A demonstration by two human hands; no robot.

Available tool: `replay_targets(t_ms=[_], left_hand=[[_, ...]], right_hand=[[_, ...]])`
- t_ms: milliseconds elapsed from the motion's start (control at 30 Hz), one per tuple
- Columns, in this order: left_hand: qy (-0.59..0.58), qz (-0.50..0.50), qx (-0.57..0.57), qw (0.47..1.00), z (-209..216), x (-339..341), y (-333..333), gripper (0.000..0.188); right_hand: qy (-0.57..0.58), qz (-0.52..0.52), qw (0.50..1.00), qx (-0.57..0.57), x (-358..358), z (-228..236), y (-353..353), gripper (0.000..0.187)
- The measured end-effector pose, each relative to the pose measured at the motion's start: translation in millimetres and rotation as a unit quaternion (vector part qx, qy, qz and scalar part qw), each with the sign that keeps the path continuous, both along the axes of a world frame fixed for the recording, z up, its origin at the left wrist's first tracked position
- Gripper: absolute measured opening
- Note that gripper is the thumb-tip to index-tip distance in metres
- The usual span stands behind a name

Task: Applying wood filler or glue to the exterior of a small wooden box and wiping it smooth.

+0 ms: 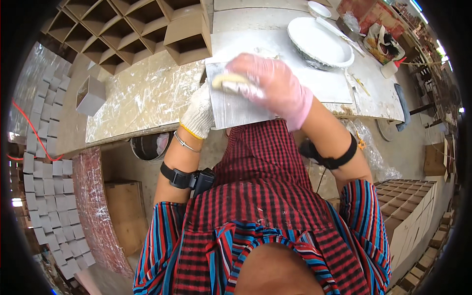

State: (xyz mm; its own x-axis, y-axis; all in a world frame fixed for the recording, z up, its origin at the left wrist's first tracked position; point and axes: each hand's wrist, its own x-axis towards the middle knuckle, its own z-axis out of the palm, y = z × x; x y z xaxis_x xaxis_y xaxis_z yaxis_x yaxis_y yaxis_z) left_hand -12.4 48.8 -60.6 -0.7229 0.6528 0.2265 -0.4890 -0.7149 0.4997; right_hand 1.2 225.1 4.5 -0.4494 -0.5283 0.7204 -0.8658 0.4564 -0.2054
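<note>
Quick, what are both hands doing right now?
Left hand: at the whitish panel; fingers hidden, grip can't be told.
Right hand: closed on a pale pad, over the panel.

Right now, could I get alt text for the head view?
Someone's pink-gloved right hand holds a pale yellow pad over a white-streaked grey rectangular panel, which the white-gloved left hand supports. Beyond are a round white-coated dish and open brown cardboard boxes.

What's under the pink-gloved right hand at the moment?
Beneath the pink-gloved right hand shows a pale yellow, white-smeared pad, over a rectangular, streaky grey-white panel. The hand covers the rest of the pad and part of the panel; those stretches cannot be seen.
</note>
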Motion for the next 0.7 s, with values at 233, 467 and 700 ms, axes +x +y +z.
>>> replay_targets(t_ms=[233, 467, 700], left_hand=[[0.1, 0.069, -0.212, 0.97, -46.7, -25.3, -16.4, 0.05], [-0.086, 0.249, -0.343, 0.902, 32.4, 11.8, 9.1, 0.049], [0.035, -0.004, 0.067, 0.997, -37.2, -26.9, -32.1, 0.047]], right_hand=[[0.052, 0.062, 0.995, 0.066, 31.8, -21.9, -10.1, 0.023], [-0.07, -0.044, 0.996, -0.044, -11.4, -4.0, 40.2, 0.019], [-0.117, 0.009, 0.993, 0.021, 30.2, -22.5, 36.6, 0.023]])
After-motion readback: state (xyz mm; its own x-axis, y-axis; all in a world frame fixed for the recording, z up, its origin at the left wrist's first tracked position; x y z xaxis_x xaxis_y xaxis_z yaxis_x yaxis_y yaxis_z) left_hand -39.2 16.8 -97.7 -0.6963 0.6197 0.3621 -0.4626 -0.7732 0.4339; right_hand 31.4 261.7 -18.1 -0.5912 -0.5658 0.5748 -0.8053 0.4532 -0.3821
